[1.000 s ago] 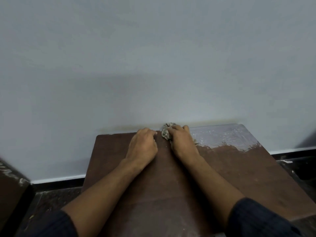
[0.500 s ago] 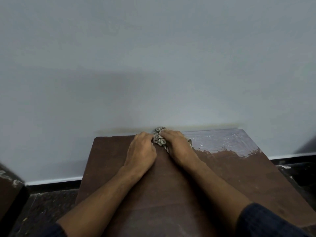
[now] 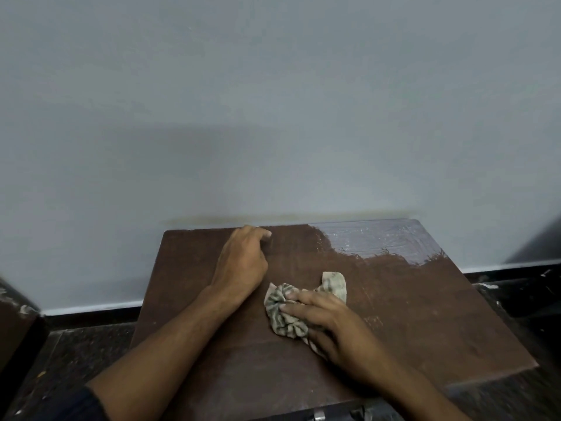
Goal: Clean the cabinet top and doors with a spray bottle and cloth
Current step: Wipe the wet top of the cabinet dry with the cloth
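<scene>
The brown wooden cabinet top [image 3: 425, 314] fills the lower middle of the head view and stands against a wall. My right hand [image 3: 331, 323] presses a crumpled grey striped cloth [image 3: 285, 314] flat on the middle of the top, fingers spread over it. My left hand [image 3: 243, 262] rests near the back edge with its fingers curled and nothing in it. A wet, shiny patch [image 3: 379, 238] covers the back right corner. No spray bottle is in view.
A plain grey wall [image 3: 273, 117] rises right behind the cabinet. Dark speckled floor [image 3: 76, 354] lies on both sides. The corner of another brown piece of furniture [image 3: 12, 323] shows at the far left. Metal hardware [image 3: 318, 416] sits at the cabinet's front edge.
My right hand has pulled the cloth from the back edge toward me to the middle of the top. My left hand stays near the back edge.
</scene>
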Motion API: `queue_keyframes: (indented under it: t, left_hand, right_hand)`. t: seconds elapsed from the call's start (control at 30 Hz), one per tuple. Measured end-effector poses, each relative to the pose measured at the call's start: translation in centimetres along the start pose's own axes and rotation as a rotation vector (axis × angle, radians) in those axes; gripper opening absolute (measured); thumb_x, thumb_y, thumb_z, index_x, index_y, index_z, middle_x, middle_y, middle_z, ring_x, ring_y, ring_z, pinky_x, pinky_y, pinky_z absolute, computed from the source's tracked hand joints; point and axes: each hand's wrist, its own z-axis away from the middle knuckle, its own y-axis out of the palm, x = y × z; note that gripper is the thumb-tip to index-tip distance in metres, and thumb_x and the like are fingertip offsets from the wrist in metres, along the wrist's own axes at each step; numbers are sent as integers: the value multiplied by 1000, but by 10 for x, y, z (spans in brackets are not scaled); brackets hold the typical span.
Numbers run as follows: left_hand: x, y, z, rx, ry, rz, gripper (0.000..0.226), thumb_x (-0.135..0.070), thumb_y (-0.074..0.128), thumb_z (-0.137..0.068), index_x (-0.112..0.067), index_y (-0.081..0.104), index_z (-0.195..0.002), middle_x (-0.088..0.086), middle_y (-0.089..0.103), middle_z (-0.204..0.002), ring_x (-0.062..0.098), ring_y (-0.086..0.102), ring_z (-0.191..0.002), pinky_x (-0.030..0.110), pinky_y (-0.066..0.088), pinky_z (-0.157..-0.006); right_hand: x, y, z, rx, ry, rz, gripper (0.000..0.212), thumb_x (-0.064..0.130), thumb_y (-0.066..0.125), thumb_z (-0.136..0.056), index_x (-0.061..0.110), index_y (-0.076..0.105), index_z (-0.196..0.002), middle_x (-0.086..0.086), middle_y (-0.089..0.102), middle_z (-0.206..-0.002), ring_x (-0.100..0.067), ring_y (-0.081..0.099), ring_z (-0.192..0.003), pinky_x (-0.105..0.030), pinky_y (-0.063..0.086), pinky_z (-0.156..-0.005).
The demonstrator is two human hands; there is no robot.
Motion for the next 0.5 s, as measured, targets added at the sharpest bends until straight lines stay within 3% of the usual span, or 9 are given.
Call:
queue_keyframes:
  t: [0.1,0.2,0.27,0.4,0.5]
  left_hand:
    - [1,-6,5,-3,-15,-8,38,-1,50,-90,-18,63,-122,-3,62,-120,13,52,-117,32,45,-100]
    - [3,-15,12,-1,-32,-26,36,-5,50,-93,-19,62,-124,-4,61,-121,13,50,-118,31,44,-101]
    - [8,-22,16,-11,-39,-34,34,-7,51,-93,-19,63,-123,-3,62,-120,13,51,-117,31,45,-101]
    - [18,-26,17,-40,-56,-22,31,-7,50,-93,-17,64,-119,-2,63,-118,14,53,-116,28,43,-100]
    - [19,-27,15,-47,-47,7,29,-10,49,-95,-18,64,-118,-5,63,-117,11,53,-115,25,42,-98]
  right_hand:
    - [-19,-6,-26,-30,45,81,46,22,50,-101,37,47,-145,13,36,-157,-6,28,-145,-20,19,-117]
    - [-35,2,-68,-125,152,153,46,22,49,-101,31,45,-146,-1,36,-158,-22,32,-145,-36,27,-119]
    - [-25,14,-83,-142,193,151,51,16,51,-99,27,42,-148,-4,33,-158,-26,30,-146,-40,24,-121]
    - [35,35,-49,10,-32,61,66,15,48,-97,28,22,-156,3,22,-164,-13,15,-151,-32,10,-125]
    - [31,30,-32,74,-126,95,56,26,46,-100,33,29,-153,9,24,-163,-7,20,-149,-25,14,-122]
